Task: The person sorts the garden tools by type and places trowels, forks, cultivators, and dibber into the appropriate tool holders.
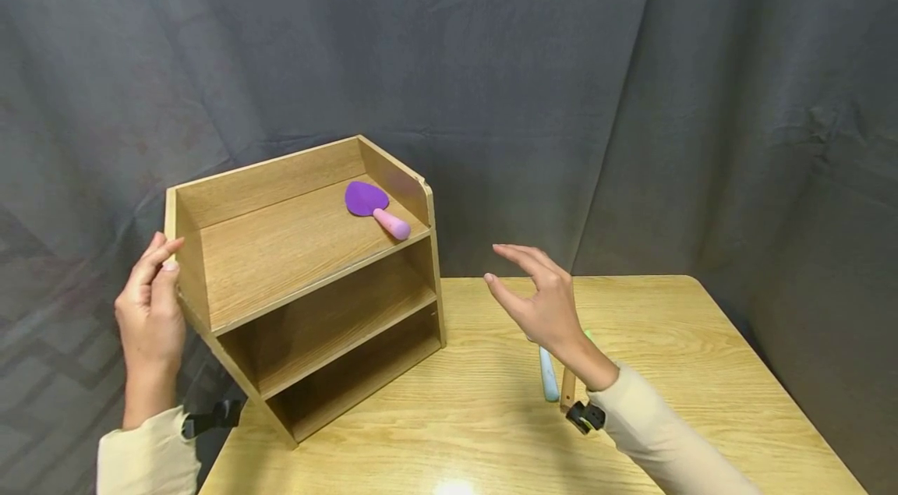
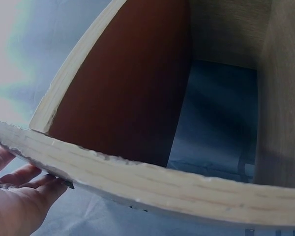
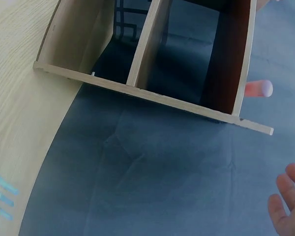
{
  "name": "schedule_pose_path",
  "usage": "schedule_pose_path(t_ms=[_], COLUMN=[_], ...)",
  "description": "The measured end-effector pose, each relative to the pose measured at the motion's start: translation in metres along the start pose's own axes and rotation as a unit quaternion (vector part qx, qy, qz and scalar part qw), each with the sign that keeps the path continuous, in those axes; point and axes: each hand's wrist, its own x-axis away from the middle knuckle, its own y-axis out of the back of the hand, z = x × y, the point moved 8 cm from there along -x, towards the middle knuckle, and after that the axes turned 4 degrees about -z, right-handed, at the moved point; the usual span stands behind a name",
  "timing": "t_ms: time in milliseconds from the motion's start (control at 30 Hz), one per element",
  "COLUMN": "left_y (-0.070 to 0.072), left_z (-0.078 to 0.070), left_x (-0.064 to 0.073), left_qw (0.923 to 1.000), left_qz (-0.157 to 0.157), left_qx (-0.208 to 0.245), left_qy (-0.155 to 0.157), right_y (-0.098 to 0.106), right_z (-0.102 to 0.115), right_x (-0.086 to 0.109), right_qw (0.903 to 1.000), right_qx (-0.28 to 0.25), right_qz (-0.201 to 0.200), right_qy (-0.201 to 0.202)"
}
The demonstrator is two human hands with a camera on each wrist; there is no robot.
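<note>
A wooden shelf unit stands at the left of the table, angled to the right. On its top board lies a purple spatula with a pink handle, seen end-on in the right wrist view as a pink handle. My left hand touches the unit's left side panel near the top; in the left wrist view, its fingers lie along the panel's outer face. To the right of the unit, my right hand hovers above the table, fingers and thumb spread apart, holding nothing.
Beneath my right forearm, a light blue handle and a wooden handle lie on the table; their far ends are partly hidden. Grey curtain hangs behind the table. The unit's lower left corner is near the table's left edge.
</note>
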Motion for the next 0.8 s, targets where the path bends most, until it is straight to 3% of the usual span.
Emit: schedule_pose_path(t_ms=[267, 567, 800], left_y=[0.001, 0.001, 0.001], left_z=[0.002, 0.004, 0.004], left_x=[-0.001, -0.002, -0.002], left_qw=[1.0, 0.9999, 0.9998], left_qz=[0.0, -0.002, -0.003], left_qx=[0.006, 0.015, 0.021], left_qy=[-0.004, -0.005, -0.005], right_y=[0.01, 0.021, 0.03], right_z=[-0.004, -0.013, -0.015], right_x=[0.007, 0.017, 0.025], right_qw=[0.9999, 0.9975, 0.9968], right_qx=[0.014, 0.028, 0.037], right_qz=[0.008, 0.03, 0.031], right_qy=[-0.006, -0.057, -0.063])
